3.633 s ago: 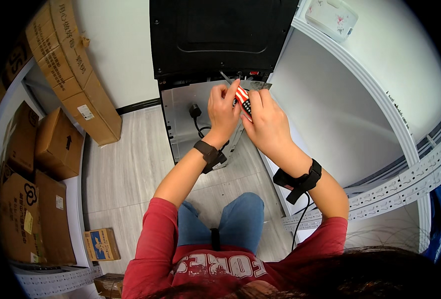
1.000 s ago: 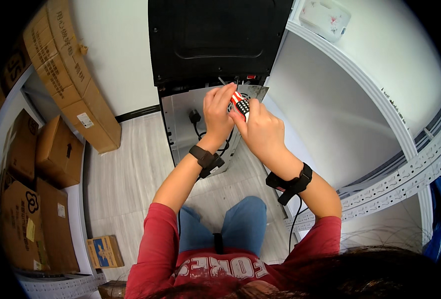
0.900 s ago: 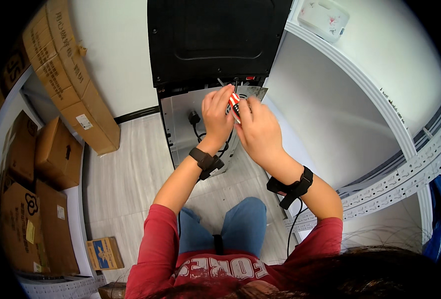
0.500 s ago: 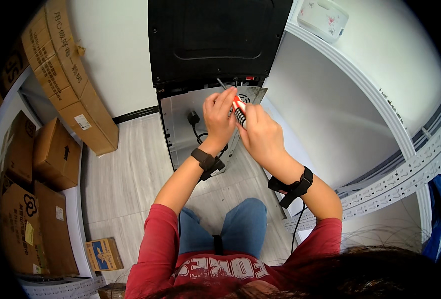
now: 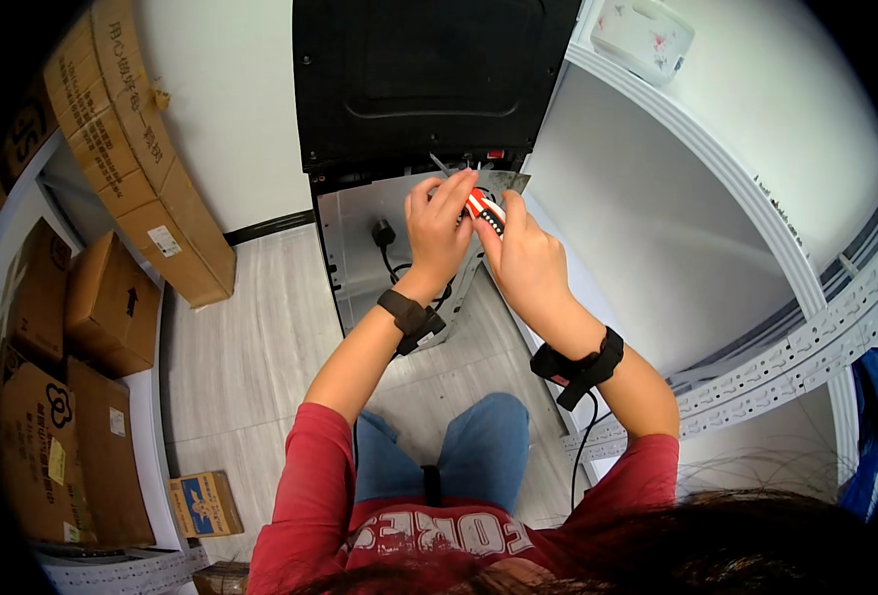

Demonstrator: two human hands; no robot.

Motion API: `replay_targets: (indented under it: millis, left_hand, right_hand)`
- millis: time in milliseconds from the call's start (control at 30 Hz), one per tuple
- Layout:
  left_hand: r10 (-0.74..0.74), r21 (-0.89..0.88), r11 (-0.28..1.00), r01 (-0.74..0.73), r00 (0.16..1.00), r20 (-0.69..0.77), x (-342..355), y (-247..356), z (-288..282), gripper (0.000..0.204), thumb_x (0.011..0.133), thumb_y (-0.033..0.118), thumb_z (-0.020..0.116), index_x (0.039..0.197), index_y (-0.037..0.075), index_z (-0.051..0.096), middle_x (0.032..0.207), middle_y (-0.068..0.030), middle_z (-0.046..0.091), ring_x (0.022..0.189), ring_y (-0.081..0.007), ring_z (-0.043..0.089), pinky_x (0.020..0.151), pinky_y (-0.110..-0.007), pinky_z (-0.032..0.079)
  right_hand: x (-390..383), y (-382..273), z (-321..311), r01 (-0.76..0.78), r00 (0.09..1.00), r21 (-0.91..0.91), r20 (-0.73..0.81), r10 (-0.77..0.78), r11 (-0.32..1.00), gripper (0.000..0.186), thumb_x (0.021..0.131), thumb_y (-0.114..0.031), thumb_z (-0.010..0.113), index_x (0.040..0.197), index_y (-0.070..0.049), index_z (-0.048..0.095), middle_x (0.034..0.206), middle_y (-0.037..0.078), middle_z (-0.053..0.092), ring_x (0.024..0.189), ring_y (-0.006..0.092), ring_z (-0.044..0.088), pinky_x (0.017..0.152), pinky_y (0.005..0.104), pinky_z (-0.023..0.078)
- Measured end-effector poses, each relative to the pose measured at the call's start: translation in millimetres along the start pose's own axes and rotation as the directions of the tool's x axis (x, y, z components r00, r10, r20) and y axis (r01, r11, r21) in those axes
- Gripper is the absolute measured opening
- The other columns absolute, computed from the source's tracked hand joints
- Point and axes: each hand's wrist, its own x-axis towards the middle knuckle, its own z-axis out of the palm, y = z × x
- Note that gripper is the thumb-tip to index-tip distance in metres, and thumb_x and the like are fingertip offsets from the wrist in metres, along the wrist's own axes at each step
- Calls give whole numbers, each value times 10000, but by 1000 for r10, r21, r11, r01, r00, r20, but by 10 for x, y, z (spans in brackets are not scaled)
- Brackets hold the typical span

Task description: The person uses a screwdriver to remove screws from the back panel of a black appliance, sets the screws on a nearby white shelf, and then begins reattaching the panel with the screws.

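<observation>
Between my two hands is a screwdriver (image 5: 485, 211) with a red, white and black handle. Its thin metal shaft points up and left toward the lower edge of a tall black-backed appliance (image 5: 429, 69). My left hand (image 5: 437, 233) is closed around the front of the handle, covering part of it. My right hand (image 5: 530, 260) grips the handle's rear end with thumb and fingers. Just below the shaft is a silver metal panel (image 5: 354, 258), leaning at the appliance's lower part. A black plug (image 5: 383, 233) with a cord lies against that panel. The shaft's tip meets nothing I can clearly make out.
White shelving (image 5: 716, 178) curves along the right, with a pale floral container (image 5: 643, 42) on top. At left a long cardboard box (image 5: 126, 149) leans on the wall, and brown cartons (image 5: 112, 307) fill a shelf. A small box (image 5: 207, 504) sits on the floor.
The screwdriver handle has turned and shows a different side. My right hand's fingers have shifted on it and the wrist has rolled slightly. My left hand stays nearly in place.
</observation>
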Motion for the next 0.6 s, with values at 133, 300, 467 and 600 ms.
replay_targets:
  millis: [133,300,467,600]
  left_hand:
    - [8,2,1000,-8,1000,0,18,3,12,512,617,-46,614,1109,98,619,1140,-2,614,966,-238,514,816,-355,383]
    - [-44,-25,999,44,999,-12,24,61,24,414,686,54,636,1098,90,626,1097,-27,633,982,-249,509,840,-363,382]
    - [-24,8,1000,24,1000,0,38,46,19,451,673,5,608,1113,103,616,1089,-22,636,972,-250,518,813,-355,380]
    - [-24,-18,1000,24,1000,15,61,80,-13,459,667,16,621,1118,102,612,1078,-31,638,974,-255,518,820,-360,372]
  right_hand:
    - [-78,148,90,385,882,-208,-204,-425,899,479,790,-132,665,1166,54,435,966,189,557,815,314,596,641,361,500]
    - [-83,32,110,210,970,-85,-111,-218,974,504,771,-126,677,1178,52,438,990,189,546,819,308,595,639,351,500]
    - [-80,42,49,380,852,-252,-280,-443,890,484,764,-137,681,1160,40,466,992,175,549,806,281,603,605,328,497]
    - [-64,59,81,234,964,-161,-87,-250,959,481,742,-153,701,1133,19,481,1012,151,552,808,274,605,604,325,499]
